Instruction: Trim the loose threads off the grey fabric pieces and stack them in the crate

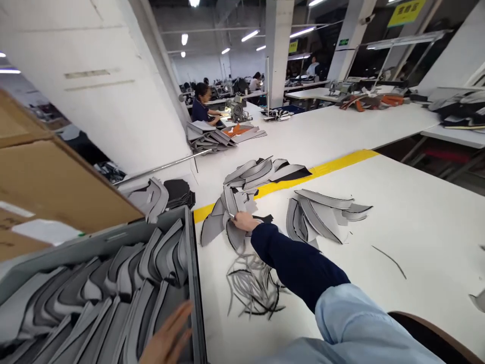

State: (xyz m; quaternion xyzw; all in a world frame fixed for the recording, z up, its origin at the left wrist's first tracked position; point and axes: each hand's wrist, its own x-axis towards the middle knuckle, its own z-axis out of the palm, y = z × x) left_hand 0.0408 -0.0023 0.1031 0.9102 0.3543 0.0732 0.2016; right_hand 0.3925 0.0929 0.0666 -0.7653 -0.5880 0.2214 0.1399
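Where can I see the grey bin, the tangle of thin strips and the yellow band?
Grey bin (pixel 192 253): head view, on its rim.
Tangle of thin strips (pixel 248 285): head view, near its middle.
Yellow band (pixel 333 163): head view, on its right half.

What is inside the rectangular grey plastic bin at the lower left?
The bin holds curved grey fabric-like pieces, packed side by side in rows. They cover its floor, so anything underneath cannot be seen; the bare left hand also hides part of the contents.

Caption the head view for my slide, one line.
Right hand at a pile of grey pieces, left hand open near the filled grey bin.
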